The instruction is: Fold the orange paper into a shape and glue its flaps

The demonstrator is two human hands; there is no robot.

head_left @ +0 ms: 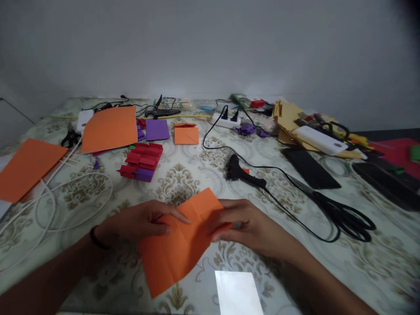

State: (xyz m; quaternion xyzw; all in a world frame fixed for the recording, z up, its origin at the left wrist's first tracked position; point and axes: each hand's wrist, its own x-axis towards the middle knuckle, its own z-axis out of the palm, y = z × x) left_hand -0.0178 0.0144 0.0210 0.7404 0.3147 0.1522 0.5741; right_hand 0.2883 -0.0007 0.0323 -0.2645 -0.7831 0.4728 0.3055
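Holding a creased orange sheet (183,247) over the table (193,170), close to the middle of the near edge. Gripping its left side with the left hand (146,221), with index finger and thumb laid across the upper face and the other fingers hidden; pinching its right side between thumb and fingers of the right hand (243,223).

Seen at the table's near edge, below the right hand: a white card (239,293). Lying just beyond that hand: a black glue gun (251,178), and, farther toward the right edge, black-handled scissors (323,201) and a flat black slab (311,168). Placed past the left hand: a red and purple folded paper piece (144,158).

Set nearer the far edge, from left to right: a purple square (157,130), a small orange folded piece (186,134) and a white power strip (226,121). Heaped toward the far right corner: tan papers (288,116). Looped near the left edge: a white cable (112,188).
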